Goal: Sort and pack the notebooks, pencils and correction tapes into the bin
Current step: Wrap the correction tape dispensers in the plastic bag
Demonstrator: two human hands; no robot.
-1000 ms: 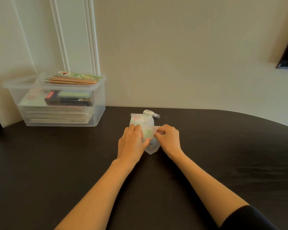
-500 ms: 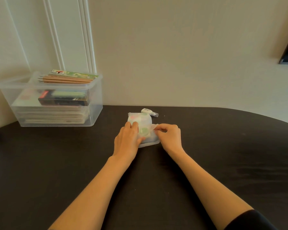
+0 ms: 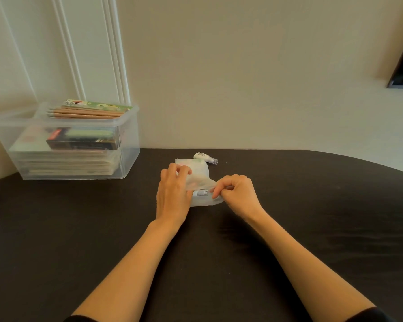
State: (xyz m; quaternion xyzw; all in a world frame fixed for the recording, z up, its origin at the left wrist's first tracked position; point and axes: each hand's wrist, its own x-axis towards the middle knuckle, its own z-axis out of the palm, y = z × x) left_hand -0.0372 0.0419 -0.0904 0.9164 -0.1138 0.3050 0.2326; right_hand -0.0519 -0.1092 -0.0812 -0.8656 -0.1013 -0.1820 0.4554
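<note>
Mid-frame, the left hand (image 3: 172, 194) grips a translucent bag (image 3: 201, 173); the right hand (image 3: 237, 194) pinches its edge. A correction tape (image 3: 205, 157) lies just behind.

The table (image 3: 79, 228) is dark brown, near black. At ten o'clock the bin (image 3: 130, 145) is clear plastic; its pencils (image 3: 84, 112) are tan, the pack (image 3: 98, 105) above them green with white and red print, the notebooks (image 3: 68, 166) cream. The central bag (image 3: 199, 169) is milky with faint pink and green blotches; the correction tape (image 3: 204, 156) at its twelve o'clock is white, clear-tipped.
</note>
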